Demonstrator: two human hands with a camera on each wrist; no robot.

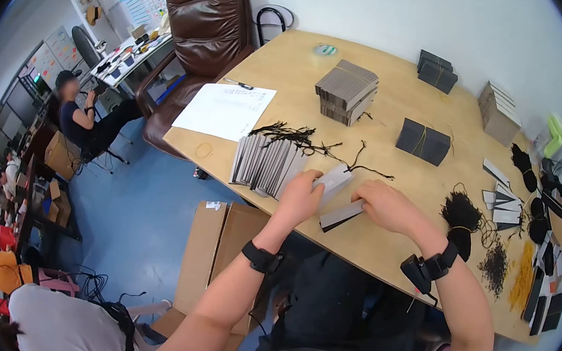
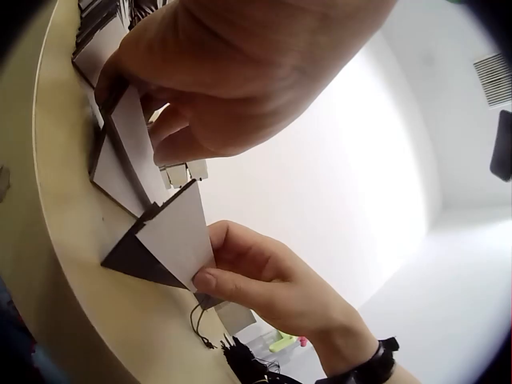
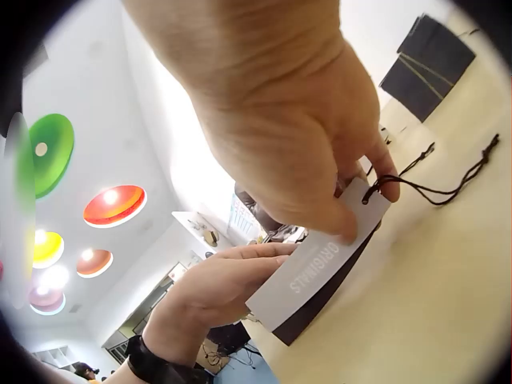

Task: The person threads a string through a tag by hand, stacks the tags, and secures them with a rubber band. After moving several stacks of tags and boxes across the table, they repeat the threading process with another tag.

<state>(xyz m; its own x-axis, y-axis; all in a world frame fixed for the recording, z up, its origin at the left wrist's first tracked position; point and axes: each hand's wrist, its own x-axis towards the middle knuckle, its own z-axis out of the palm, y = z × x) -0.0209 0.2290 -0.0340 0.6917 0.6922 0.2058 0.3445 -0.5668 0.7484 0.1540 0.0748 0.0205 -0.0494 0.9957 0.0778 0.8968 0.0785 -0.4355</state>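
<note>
My right hand (image 1: 392, 205) pinches a hang tag (image 3: 308, 276) near its strung end. The tag has a light grey layer printed "ORIGINALS" and a dark layer fanned below it; a black string (image 3: 448, 196) trails from its hole. My left hand (image 1: 301, 195) grips light grey tags (image 2: 132, 136) between curled fingers and thumb, at the right end of a leaning row of tags (image 1: 261, 164). The row's black strings (image 1: 286, 133) lie bunched along its far side. In the left wrist view, the right hand's tag stands close beside those in the left hand.
Banded grey tag stacks (image 1: 346, 89) and dark stacks (image 1: 423, 142) stand farther back. To the right lie black string bundles (image 1: 461, 210), yellow strings (image 1: 521, 276) and loose tags (image 1: 505, 204). A written sheet (image 1: 222, 110) lies left, by a leather chair (image 1: 206, 7). Cardboard boxes (image 1: 200, 249) sit below the edge.
</note>
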